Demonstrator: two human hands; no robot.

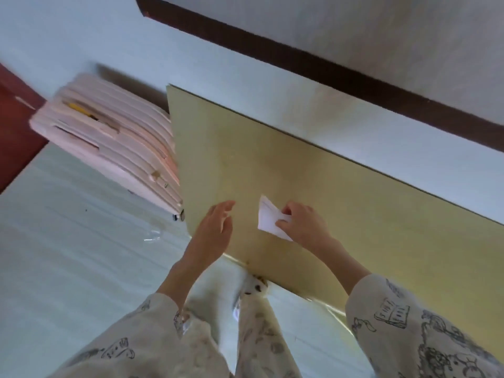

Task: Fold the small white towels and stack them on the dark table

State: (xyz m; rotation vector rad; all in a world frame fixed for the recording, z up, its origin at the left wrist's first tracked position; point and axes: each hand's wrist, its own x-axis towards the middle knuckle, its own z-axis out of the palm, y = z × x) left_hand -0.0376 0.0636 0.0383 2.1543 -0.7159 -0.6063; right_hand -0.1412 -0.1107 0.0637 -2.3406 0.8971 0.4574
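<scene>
A small white towel (268, 216), folded into a narrow shape, lies on the glossy yellowish table top (341, 192) near its front left corner. My right hand (302, 223) pinches the towel's near right end with bent fingers. My left hand (215, 230) hovers over the table's left edge, a short way left of the towel, fingers apart and holding nothing. No other towels show on the table.
A pink suitcase (109, 137) stands against the table's left side on the pale floor (68, 255). A dark brown skirting strip (300, 58) runs along the wall behind the table. My legs in printed trousers (253, 323) stand at the front edge.
</scene>
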